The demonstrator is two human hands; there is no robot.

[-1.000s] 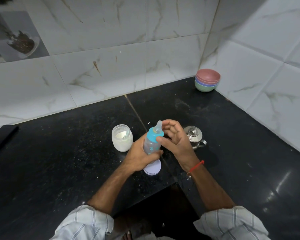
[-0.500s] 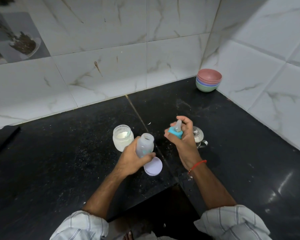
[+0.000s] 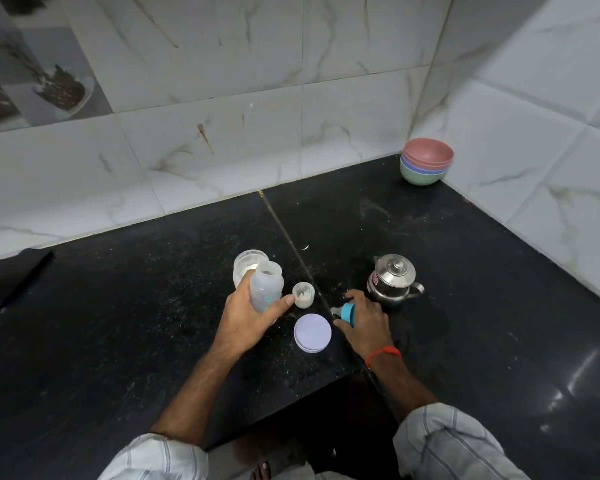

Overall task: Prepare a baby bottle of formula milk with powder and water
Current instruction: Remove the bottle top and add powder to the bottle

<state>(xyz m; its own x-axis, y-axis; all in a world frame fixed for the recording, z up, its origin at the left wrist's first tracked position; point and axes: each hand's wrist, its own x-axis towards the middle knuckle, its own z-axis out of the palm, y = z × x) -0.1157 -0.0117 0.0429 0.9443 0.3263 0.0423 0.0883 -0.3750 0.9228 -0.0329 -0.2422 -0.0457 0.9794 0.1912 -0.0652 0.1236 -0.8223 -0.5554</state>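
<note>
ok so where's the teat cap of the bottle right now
In the head view the blue teat cap is held in the right hand, low over the counter, between the lavender lid and the steel kettle.

Both forearms are bare from the elbow down. The sleeves (image 3: 160, 457) are rolled or cut short just above the elbows, made of a pale grey-white cloth with thin darker stripes running along and across it. A red thread band (image 3: 383, 353) circles the right wrist, just behind the grip of the right hand (image 3: 364, 323). The left hand (image 3: 246, 318) and its wrist carry no band or ring. Bare toes (image 3: 262, 472) show at the bottom edge.
</note>
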